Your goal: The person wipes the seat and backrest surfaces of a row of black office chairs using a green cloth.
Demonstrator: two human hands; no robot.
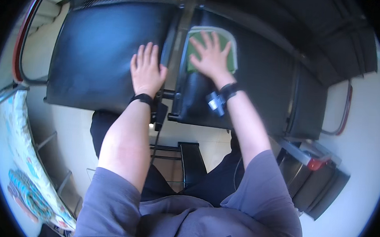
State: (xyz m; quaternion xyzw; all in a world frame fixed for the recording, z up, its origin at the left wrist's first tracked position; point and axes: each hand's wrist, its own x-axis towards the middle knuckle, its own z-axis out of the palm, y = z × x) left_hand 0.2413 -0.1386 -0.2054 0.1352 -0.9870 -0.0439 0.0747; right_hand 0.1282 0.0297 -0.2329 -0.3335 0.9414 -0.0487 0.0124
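Note:
A folded green cloth with a pale edge lies on the black padded seat right of the metal gap. Over it my right hand is spread flat, palm down, fingers apart, hiding the cloth's middle. My left hand rests palm down near the right edge of the left black seat, its fingers stretched out and nothing in them. Each wrist wears a black band, and a small grey device sits beside the right one.
The seats form a joined row, with a curved armrest at the left end and another at the right. At left stands a surface covered with patterned cloth. More dark seats with a red-tipped armrest are at lower right.

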